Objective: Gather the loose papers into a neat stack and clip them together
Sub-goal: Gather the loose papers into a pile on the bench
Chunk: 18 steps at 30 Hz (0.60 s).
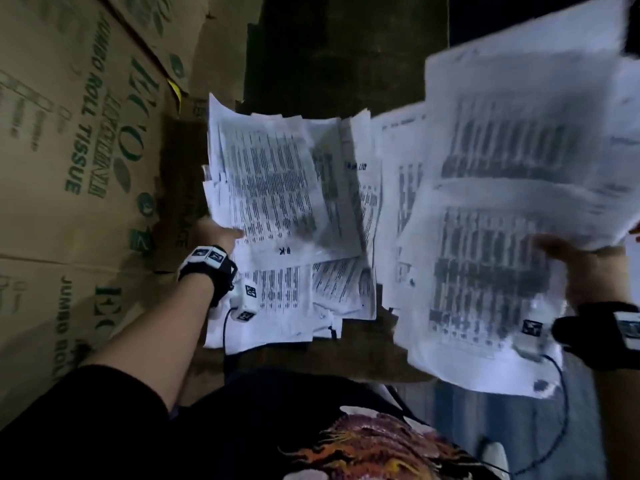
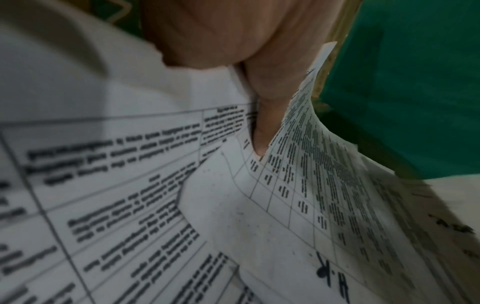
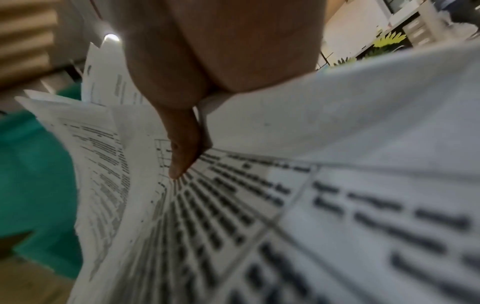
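Note:
A messy pile of printed papers [image 1: 291,202] lies on a brown surface in the head view. My left hand [image 1: 216,233] grips the pile's left edge, its thumb [image 2: 259,115] pressed on a lifted, curling sheet [image 2: 298,185] marked "H.K". My right hand [image 1: 571,254] holds up a loose bundle of printed sheets [image 1: 502,202] at the right, above the surface, blurred by motion. In the right wrist view its thumb [image 3: 184,148] pinches down on the top of that bundle [image 3: 233,205]. No clip is visible in any view.
Cardboard boxes [image 1: 69,150] printed "JUMBO ROLL TISSUE" stand along the left. A dark upright panel [image 1: 346,46] rises behind the papers. A green surface [image 2: 415,82] shows past the sheets in the wrist views. Camera cables [image 1: 561,393] hang near my lap.

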Each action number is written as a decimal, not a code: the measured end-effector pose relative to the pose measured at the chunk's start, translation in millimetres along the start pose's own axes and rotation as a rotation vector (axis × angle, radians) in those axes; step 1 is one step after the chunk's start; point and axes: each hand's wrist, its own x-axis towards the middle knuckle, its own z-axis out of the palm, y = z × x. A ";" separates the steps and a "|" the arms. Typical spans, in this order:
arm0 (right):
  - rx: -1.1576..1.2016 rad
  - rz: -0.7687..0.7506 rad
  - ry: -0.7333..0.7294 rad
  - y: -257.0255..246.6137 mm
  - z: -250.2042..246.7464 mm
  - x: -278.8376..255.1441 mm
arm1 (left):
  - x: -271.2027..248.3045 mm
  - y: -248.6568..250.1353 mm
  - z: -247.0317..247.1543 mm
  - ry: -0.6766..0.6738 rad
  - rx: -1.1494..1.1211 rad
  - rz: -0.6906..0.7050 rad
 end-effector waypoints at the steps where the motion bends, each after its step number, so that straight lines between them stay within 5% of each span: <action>1: 0.038 0.004 0.003 1.7 -10.7 6.8 | -3.1 2.9 1.6 0.000 -0.012 0.010; 5: 0.088 -0.027 -0.085 15.8 -33.5 39.1 | -11.9 4.7 20.5 -0.082 -0.066 -0.015; 10: 0.050 -0.144 -0.172 -46.7 95.8 -1.0 | -14.6 -8.9 36.8 -0.253 -0.185 -0.110; 14: -0.175 0.049 -0.402 -6.4 184.3 16.4 | 12.6 -33.3 38.9 -0.523 -0.472 -0.266; 16: -0.269 0.128 -0.528 11.8 206.7 20.5 | 21.7 -37.3 39.7 -0.530 -0.493 -0.259; 18: -0.299 0.129 -0.478 15.5 214.8 26.2 | 14.8 -28.4 33.5 -0.495 -0.439 -0.223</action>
